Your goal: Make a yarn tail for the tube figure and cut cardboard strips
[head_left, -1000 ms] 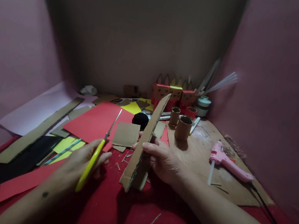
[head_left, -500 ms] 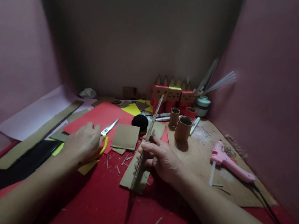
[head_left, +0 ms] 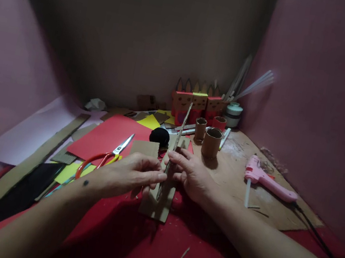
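Note:
Between my two hands a cardboard strip stands edge-on to me, its torn edge facing up. My right hand pinches it from the right, thumb on the near side. On the left, my left hand has its thumb and fingers closed at the strip's lower part. Beneath both hands a flat cardboard piece lies on the red cloth. Scissors with red and yellow handles rest left of my left hand, blades pointing away. A square cardboard piece lies behind my left hand, partly covered by it.
A pink glue gun lies at right on a board, its cord trailing off. Cardboard tubes stand near the middle, with box-headed figures behind. Red paper and a long cardboard strip lie at left.
My left hand has let go of the scissors, leaving them on the papers, and moved right to the cardboard strip. My right hand keeps hold of the strip.

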Available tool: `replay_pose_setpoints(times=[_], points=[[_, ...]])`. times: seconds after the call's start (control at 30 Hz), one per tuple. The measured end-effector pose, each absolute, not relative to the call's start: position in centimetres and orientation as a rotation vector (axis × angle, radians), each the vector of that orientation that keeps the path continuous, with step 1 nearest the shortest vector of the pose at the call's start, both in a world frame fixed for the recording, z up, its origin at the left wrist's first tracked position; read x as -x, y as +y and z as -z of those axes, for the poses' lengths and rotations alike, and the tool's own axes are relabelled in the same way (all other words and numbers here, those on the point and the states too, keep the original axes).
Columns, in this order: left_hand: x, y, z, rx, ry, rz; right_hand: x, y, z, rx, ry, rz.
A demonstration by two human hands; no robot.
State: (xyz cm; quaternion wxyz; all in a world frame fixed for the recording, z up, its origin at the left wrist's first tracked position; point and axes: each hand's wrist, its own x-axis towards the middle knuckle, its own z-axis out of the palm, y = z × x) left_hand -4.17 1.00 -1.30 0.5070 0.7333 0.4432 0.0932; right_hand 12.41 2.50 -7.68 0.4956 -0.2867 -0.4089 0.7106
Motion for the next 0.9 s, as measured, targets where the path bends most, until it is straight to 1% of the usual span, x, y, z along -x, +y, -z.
replay_pose_setpoints(times=[0.23,0.57,0.9], points=[[3.6,1.8,2.2,-1.714,1.05,-0.304,-12.5,2.9,7.7,0.848,-0.958,-1.591],[3.6,1.3,3.3,-1.717,1.213,-0.322,-12.3,2.9,7.8,0.868,-1.002,-1.536],[3.8,0.9,3.3,-1.755,1.227,-0.313,-12.1,2.6,8.1,0.937,-1.052,-1.448]])
